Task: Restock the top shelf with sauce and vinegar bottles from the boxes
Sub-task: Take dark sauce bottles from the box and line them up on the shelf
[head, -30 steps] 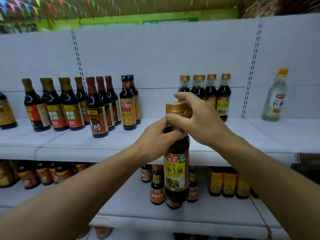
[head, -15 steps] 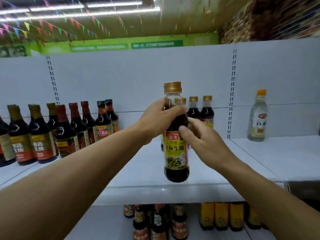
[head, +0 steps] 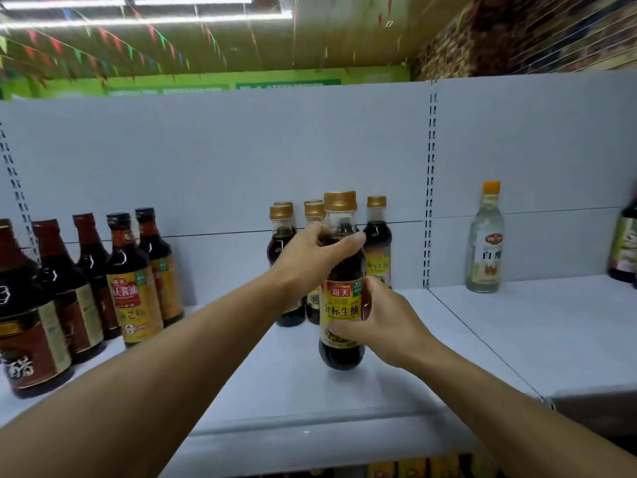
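Observation:
A dark soy sauce bottle point(head: 341, 305) with a gold cap and yellow label stands upright on the white top shelf point(head: 344, 401), or just above it. My left hand point(head: 310, 253) wraps its shoulder below the neck. My right hand point(head: 379, 322) grips its lower body from the right. Directly behind it stands a small group of matching gold-capped bottles point(head: 377, 243), partly hidden by my hands.
Red-capped dark bottles point(head: 134, 281) line the shelf's left side. A clear vinegar bottle point(head: 486, 239) with an orange cap stands alone to the right, and another bottle point(head: 625, 246) shows at the right edge. Yellow packages point(head: 413, 469) sit on the shelf below.
Both hands have carried the bottle forward and down onto the top shelf in front of the matching bottles. My right hand slid lower on its body.

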A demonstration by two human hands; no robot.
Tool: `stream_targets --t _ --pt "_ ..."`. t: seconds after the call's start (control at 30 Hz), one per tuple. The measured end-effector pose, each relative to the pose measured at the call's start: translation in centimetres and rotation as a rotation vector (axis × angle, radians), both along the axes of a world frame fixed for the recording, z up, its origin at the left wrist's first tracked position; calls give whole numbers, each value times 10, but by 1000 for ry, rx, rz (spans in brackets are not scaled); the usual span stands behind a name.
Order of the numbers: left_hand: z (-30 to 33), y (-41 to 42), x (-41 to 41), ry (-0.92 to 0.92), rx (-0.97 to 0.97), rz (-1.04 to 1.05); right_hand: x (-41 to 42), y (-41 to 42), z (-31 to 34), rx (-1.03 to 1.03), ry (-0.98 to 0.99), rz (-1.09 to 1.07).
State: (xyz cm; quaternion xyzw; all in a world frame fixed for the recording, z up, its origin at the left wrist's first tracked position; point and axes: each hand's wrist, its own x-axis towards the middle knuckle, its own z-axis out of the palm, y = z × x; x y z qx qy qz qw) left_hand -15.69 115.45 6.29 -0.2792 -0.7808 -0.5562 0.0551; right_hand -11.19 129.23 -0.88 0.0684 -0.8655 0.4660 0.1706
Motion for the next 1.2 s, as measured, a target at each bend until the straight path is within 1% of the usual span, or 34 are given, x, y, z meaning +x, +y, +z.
stream_targets --t 0.17,0.3,0.37,0.43,0.57,0.87,1.0,1.2 --pt "-26 17 -19 -120 12 -73 -30 30 -12 -36 -67 23" --pt "-60 26 -38 -235 -11 -102 -56 50 -18 -9 -99 13" --pt "-79 32 -45 -287 -53 -123 -68 58 -17 15 -105 7" --pt "-96 36 -51 -291 -90 -125 -81 65 -16 32 -129 -13" --pt "-109 42 -59 -280 -99 -113 -100 74 -15 40 -153 -18" --pt "-119 46 -63 -265 -166 -42 -120 75 -10 3 -151 45" --pt "-121 47 -63 -285 -167 -32 -124 74 -10 12 -155 36" --pt "-122 47 -58 -262 -218 -14 -130 70 -11 28 -158 12"
